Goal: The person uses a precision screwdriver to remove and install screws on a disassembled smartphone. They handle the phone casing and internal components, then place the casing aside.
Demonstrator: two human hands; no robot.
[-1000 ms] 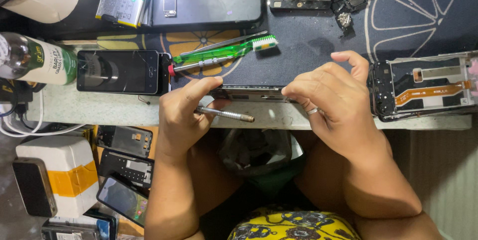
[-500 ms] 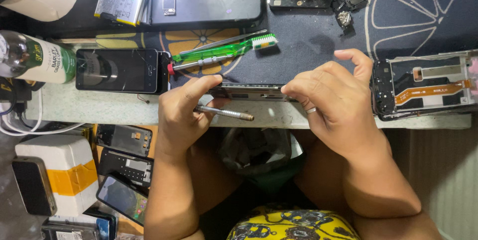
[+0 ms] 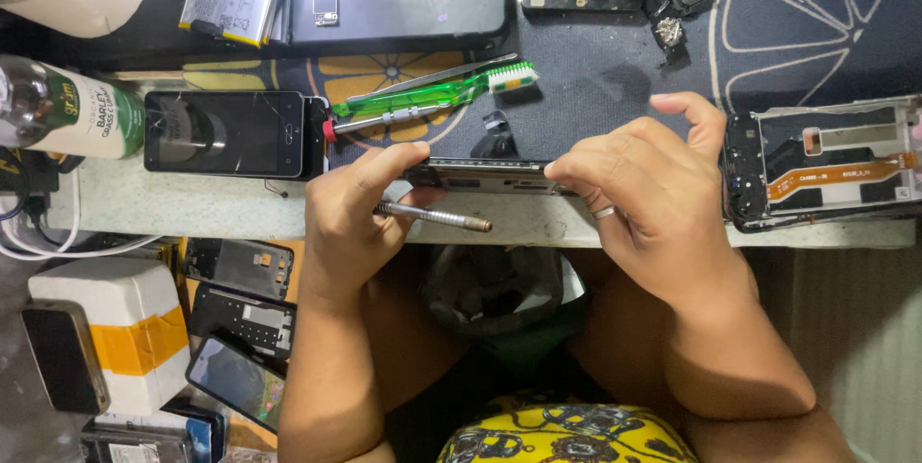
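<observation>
Barely shifted since earlier: left hand and right hand pinching the opened phone on edge at the surface lip, exposing its seam; metal pry tool tucked in left grip.

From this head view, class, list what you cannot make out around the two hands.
- Flat faces of the phone: it is held edge-on between the left hand and the right hand.
- Tip of the metal tool: hidden under the left hand.
- Opened phone frame: cut off by the right edge.
</observation>
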